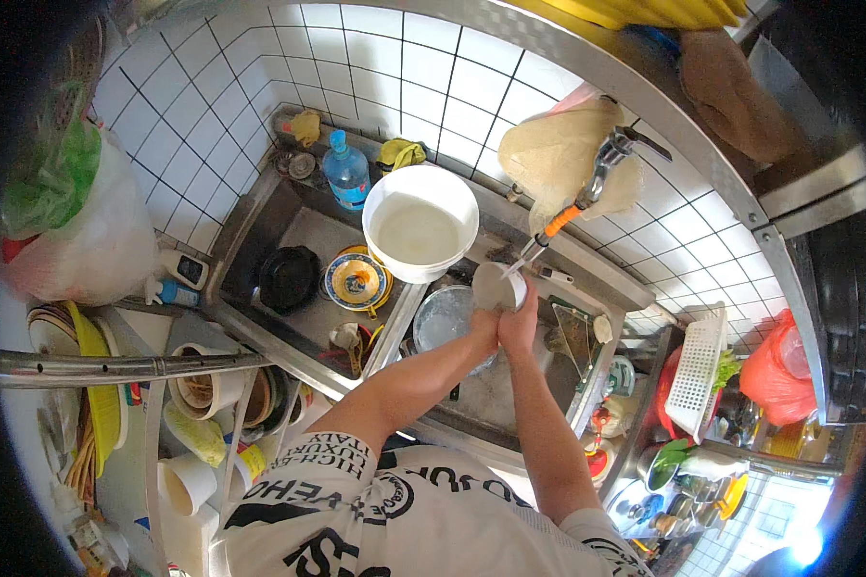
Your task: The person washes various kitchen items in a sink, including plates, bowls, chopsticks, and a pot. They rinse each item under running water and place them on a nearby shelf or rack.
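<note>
Both hands are together on a white bowl (489, 290), tilted over the right basin of a steel double sink (530, 400). My left hand (486, 326) grips its lower left side, and my right hand (521, 317) wraps the right side; most fingers are hidden. Water runs into the bowl from a chrome faucet (596, 177) with an orange-banded spout. Below and left of the bowl, a round metal pot (436, 317) with water stands in the basin, partly covered by my left forearm. A white bucket (382, 249) with cloudy water rests at the divider, behind my hands.
In the left basin are a dark pan (289, 280), stacked patterned bowls (356, 281) and utensils (348, 339). A blue bottle (346, 173) stands on the back ledge. A metal shelf edge (693, 130) curves overhead. To the right stands a white basket (698, 371).
</note>
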### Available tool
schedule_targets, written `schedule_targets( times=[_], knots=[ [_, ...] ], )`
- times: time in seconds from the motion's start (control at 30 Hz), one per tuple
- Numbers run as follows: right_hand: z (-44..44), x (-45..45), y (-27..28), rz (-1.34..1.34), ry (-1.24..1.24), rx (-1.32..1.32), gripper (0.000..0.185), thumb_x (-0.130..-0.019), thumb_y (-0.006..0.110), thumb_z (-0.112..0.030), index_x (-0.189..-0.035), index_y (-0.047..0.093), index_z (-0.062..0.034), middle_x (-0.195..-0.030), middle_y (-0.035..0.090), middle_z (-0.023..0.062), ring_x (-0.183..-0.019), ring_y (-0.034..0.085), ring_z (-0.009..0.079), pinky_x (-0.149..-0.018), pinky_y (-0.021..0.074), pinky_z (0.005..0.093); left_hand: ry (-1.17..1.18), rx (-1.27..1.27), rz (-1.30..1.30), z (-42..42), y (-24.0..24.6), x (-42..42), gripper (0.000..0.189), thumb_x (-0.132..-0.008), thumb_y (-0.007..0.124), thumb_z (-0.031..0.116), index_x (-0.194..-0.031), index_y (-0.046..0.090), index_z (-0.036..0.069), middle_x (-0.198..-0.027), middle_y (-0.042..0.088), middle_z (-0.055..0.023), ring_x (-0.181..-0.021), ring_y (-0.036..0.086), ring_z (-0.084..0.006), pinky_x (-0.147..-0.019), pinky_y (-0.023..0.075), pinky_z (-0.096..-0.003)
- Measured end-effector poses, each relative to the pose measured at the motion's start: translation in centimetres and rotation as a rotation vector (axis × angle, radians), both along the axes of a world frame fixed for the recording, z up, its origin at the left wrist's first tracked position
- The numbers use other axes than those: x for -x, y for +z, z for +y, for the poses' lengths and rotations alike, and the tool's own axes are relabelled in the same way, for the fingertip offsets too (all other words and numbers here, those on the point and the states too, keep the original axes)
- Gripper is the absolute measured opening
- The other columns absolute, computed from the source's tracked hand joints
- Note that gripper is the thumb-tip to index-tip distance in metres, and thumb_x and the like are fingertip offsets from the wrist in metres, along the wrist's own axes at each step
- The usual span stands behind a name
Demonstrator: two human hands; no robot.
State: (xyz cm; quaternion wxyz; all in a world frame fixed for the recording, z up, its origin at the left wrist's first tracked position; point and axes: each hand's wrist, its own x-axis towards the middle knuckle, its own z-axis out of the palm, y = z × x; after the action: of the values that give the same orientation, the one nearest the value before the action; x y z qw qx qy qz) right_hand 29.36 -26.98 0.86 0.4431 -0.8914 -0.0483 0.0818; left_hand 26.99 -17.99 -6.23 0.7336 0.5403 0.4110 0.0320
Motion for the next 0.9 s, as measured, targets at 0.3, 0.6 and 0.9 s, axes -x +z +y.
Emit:
schedule_targets(
  times=[0.3, 0.6, 0.9],
  knots=[
    [-1.6, -1.0, -3.4, 0.236, -0.175, -0.403, 0.062, -0.083, 0.052, 0.006, -0.144, 0.045, -0.0047, -0.126, 0.063, 0.0181, -0.109, 0.067, 0.0349, -0.085, 0.0559, 0.0418, -0.338, -0.766, -0.016, 2.9, 0.2, -0.3, 0.045, -0.099, 0.062, 0.025, -0.132, 0.055, -0.005, -0.125, 0.064, -0.0262, -0.111, 0.064, -0.0482, -0.093, 0.0545, -0.0527],
    [-0.9, -1.4, -5.6, 0.589, -0.291, -0.712, 0.05, -0.099, 0.063, -0.025, -0.141, 0.046, -0.0052, -0.122, 0.063, 0.0156, -0.097, 0.07, 0.0302, -0.062, 0.0607, 0.041, -1.081, -1.183, -0.527, 5.1, 2.8, 2.5, 0.047, -0.098, 0.062, 0.027, -0.138, 0.057, 0.003, -0.148, 0.053, -0.0225, -0.128, 0.057, -0.0436, -0.104, 0.0505, -0.0501],
    [1.9, -2.3, -3.9, -0.027, 0.111, 0.21, 0.06, -0.098, 0.06, -0.053, -0.132, 0.055, -0.0023, -0.124, 0.065, 0.0257, -0.098, 0.068, 0.0459, -0.092, 0.0527, 0.053, -0.789, -0.435, -0.44, 5.8, -2.4, 1.8, 0.037, -0.092, 0.078, 0.032, -0.11, 0.069, 0.001, -0.105, 0.072, -0.0135, -0.088, 0.07, -0.0269, -0.075, 0.0533, -0.0426]
  ],
)
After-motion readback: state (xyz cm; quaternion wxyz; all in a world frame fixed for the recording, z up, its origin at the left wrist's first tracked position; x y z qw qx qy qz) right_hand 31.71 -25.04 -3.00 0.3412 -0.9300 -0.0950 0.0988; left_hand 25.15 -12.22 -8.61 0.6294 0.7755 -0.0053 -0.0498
